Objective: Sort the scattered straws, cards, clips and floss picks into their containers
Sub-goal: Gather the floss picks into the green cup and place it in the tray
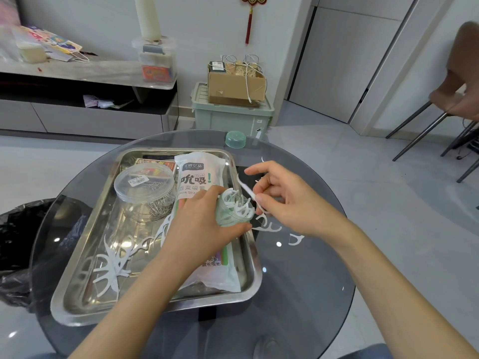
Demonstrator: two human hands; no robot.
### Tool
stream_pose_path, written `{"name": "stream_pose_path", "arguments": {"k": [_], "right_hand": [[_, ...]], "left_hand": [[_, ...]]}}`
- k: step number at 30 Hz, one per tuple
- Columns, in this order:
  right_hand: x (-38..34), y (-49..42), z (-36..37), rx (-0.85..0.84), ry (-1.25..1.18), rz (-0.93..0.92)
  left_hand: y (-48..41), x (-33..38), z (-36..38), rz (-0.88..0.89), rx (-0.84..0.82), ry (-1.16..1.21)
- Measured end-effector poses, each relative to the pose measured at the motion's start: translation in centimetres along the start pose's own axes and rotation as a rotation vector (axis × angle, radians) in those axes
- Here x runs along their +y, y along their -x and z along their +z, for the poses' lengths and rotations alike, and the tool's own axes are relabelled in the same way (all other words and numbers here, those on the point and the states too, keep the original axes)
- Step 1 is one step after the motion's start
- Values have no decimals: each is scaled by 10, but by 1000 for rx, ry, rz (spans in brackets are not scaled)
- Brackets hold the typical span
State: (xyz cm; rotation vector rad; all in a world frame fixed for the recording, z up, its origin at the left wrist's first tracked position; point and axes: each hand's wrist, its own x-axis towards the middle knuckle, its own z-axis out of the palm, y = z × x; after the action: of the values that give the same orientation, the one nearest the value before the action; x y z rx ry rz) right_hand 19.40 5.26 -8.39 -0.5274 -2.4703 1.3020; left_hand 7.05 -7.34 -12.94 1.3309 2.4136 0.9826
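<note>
Green-tinted jar [230,216] is being gripped by the left hand [197,224] over the tray [155,310] rim; the right hand [290,200] is pinching a pick [246,189] beside its mouth. Risk: tangled picks inside could snag the held one and spill. Straw bag [207,275] is lying underneath; loose picks [268,226] are lying on the table [298,281]

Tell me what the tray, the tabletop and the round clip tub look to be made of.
Tray: most likely stainless steel, polished; its silver surface gives mirror-like reflections.
Tabletop: apparently tinted glass, glossy; it is see-through and carries bright glints.
Clip tub: probably clear hard plastic; the metal clips show through its wall.
</note>
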Motion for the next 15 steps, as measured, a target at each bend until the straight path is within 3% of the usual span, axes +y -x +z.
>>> {"name": "stream_pose_path", "arguments": {"k": [7,10,15], "right_hand": [[-9,3,0,127,211,-71],[-10,2,11,119,173,-99],[-13,-1,13,248,93,-162]], "left_hand": [[0,-1,0,7,-11,-26],[1,2,0,22,-5,-14],[0,3,-1,-12,11,26]]}}
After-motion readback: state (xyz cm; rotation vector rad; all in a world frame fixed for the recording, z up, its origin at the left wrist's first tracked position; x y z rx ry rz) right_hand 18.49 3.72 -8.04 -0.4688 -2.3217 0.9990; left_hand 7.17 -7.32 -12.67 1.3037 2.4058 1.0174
